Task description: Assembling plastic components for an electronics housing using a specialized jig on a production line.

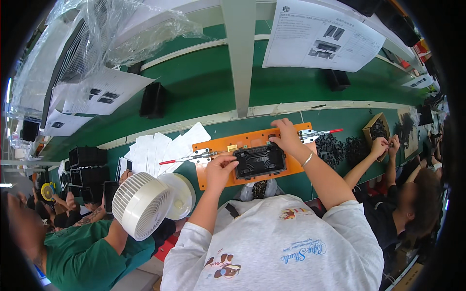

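Black housing (260, 163) between hands, long axis roughly along worktop (340, 118) near edge. Left hand (222, 169) at left end, right hand (287, 137) at far-right corner; fingers curled, can't tell grip.

A green bench (335, 116) runs across, its far edge marked by a pale rail (340, 105). A pale post (239, 58) rises beyond, with another green surface (194, 92) behind it. Printed sheets (296, 43) hang at both sides (one curling), clear plastic (92, 53) drapes upper left, and a bright light (8, 90) shows at the far left.
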The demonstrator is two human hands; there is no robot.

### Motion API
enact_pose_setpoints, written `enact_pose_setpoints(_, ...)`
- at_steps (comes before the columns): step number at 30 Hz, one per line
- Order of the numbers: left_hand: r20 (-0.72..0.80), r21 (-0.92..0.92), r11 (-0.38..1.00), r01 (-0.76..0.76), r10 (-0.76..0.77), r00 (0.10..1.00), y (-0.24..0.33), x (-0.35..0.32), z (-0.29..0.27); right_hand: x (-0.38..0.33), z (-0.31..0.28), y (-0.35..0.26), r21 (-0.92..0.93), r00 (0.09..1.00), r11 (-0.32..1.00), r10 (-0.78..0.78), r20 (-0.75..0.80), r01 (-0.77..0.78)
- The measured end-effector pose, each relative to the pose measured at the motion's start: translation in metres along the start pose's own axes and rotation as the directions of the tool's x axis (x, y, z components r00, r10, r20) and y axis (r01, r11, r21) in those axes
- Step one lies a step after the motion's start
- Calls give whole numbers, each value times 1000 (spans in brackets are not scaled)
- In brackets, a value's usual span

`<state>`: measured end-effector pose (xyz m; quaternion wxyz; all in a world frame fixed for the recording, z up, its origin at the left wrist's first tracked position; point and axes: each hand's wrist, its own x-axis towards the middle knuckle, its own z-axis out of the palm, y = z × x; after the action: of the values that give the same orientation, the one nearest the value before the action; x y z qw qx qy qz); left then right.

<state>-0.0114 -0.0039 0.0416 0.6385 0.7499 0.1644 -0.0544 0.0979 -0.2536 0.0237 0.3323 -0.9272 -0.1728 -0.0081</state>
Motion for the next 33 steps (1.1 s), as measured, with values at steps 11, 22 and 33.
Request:
enact_pose_setpoints(11, 3, 568, 753, -334, 403, 915, -10, 55, 33, -34, 10, -12, -206, 997, 976, -72, -17, 67)
enact_pose_setpoints(22, 102, 685, 624, -376, 428, 898, -8, 62, 29, -35, 12, -15, -176, 997, 983, -64, -47, 55)
enact_pose_setpoints(33, -80, 726, 625, -288, 493, 867, -2, 46, 39, -38, 13, -13, -195, 992, 977, -98, -79, 81)
